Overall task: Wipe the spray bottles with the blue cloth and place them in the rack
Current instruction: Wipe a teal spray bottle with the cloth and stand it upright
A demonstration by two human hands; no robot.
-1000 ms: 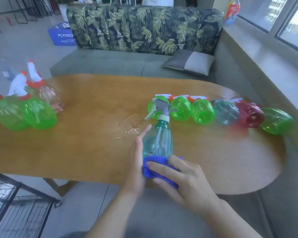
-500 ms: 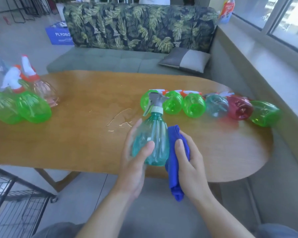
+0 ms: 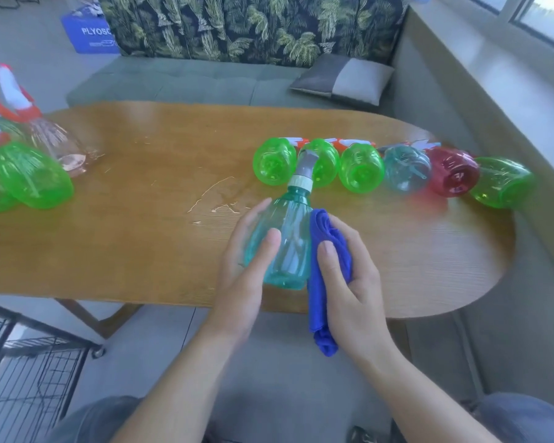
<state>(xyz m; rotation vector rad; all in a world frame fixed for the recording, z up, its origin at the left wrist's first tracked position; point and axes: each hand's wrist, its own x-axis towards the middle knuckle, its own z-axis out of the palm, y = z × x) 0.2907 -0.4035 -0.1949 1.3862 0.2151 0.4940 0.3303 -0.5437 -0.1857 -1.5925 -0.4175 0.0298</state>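
lying in a row (image 3: 394, 169): six bottles, four green.

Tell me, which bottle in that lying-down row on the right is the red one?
The red bottle is second from the right end of the row, between a pale teal bottle and the green end bottle. It is the row's only red one.
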